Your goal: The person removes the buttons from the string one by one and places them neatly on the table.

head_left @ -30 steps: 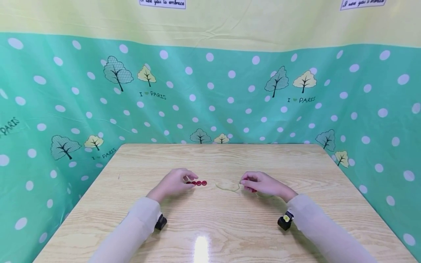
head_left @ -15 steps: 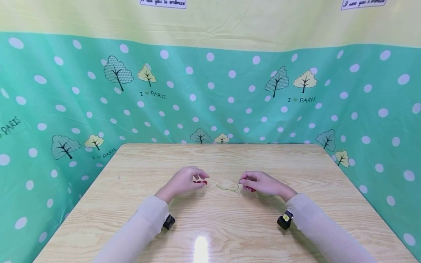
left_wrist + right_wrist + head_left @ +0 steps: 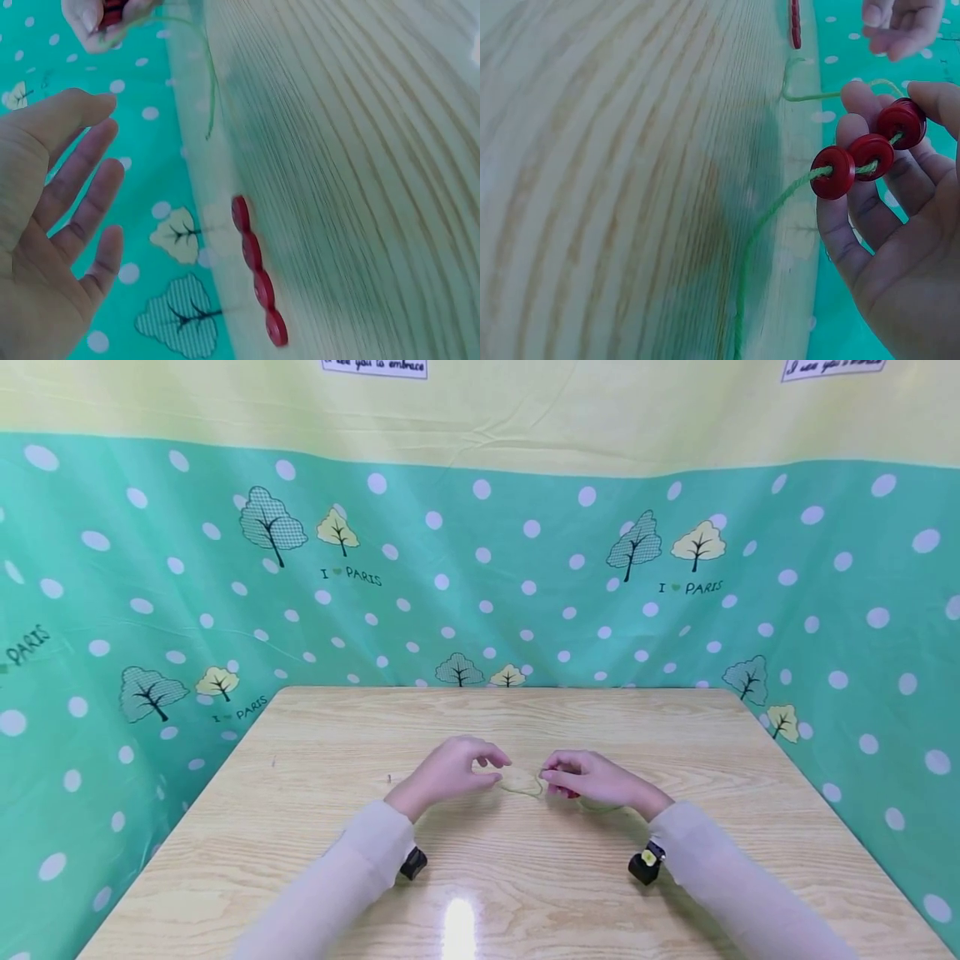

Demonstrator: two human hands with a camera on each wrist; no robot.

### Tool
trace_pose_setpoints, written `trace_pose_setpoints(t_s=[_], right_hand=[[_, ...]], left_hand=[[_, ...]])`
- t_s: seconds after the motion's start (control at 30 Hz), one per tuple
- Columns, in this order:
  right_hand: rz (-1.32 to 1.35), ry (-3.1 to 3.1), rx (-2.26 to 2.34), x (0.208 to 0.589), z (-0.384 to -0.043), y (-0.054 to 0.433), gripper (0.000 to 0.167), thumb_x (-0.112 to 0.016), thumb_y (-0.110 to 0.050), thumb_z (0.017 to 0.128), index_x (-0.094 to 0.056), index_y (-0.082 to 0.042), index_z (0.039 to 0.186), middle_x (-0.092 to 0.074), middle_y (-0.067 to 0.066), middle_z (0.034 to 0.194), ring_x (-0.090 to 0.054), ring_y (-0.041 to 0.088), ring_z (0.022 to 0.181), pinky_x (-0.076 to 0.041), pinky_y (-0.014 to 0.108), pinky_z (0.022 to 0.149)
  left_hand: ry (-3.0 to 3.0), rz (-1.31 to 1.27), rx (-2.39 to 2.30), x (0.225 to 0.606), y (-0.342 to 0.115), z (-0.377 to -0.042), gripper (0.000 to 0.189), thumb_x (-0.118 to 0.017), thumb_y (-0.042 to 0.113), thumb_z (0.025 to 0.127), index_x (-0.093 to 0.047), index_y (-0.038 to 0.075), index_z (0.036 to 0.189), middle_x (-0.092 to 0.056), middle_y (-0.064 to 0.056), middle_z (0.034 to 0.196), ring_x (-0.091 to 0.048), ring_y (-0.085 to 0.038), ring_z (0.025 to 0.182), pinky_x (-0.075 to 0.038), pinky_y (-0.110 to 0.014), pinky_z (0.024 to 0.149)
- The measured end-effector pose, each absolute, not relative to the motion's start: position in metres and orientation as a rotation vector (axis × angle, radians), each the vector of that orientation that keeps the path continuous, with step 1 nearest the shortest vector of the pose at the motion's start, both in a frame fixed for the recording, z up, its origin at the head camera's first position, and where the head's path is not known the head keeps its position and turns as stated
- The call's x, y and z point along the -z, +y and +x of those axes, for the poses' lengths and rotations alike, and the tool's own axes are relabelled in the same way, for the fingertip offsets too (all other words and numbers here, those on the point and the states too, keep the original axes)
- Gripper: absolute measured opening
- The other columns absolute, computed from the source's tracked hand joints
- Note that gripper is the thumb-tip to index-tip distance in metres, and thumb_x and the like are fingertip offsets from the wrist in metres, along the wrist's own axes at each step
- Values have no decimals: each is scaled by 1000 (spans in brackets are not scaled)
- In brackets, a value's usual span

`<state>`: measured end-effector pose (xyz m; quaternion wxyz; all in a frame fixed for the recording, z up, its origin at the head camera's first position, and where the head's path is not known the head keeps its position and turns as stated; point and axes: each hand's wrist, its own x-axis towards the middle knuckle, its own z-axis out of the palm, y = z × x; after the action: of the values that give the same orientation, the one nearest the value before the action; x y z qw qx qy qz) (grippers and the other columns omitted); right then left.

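Observation:
My right hand [image 3: 596, 779] pinches red buttons [image 3: 871, 156] threaded on a green string [image 3: 769, 214]. In the right wrist view, the thumb presses the upper button against the fingers, while the other two hang lower along the string. One end of the string trails down past the hand; the other runs beyond the fingertips towards the left. My left hand [image 3: 465, 768] hovers left of it with loosely bent fingers and nothing between them, its fingertips close to the string's free end [image 3: 211, 97]. A row of red buttons [image 3: 253, 251] lies on the table, hidden behind this hand in the head view.
The wooden table [image 3: 360, 727] has a pale grain and a bright reflection near its front. A green dotted curtain [image 3: 480, 610] hangs behind it and along both sides. A small dark speck [image 3: 389, 778] lies left of the left hand.
My left hand has moved right, from over the row of red buttons to beside the string's free end. The right hand stays almost still with its threaded buttons.

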<state>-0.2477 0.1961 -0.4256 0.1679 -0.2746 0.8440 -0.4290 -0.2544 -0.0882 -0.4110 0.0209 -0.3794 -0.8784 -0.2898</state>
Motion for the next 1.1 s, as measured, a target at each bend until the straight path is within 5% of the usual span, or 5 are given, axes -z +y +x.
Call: trace_pose_setpoints(t_s=[0.53, 1.1], right_hand=[[-756, 2370, 1241, 425, -247, 188, 31, -54, -33, 105, -53, -13, 130, -72, 9, 93, -60, 21, 78, -49, 33, 70], [-783, 2290, 1296, 427, -247, 187, 37, -49, -34, 107, -50, -14, 138, -71, 11, 96, -64, 28, 86, -52, 36, 73]], left_hand=[[-2712, -1296, 820, 409, -49, -251, 38, -75, 25, 92, -67, 19, 129, -72, 3, 110, -67, -17, 98, -51, -26, 87], [-2707, -1230, 772, 413, -37, -252, 23, -76, 24, 91, -76, 22, 114, -74, 13, 97, -65, -8, 93, -50, -28, 85]])
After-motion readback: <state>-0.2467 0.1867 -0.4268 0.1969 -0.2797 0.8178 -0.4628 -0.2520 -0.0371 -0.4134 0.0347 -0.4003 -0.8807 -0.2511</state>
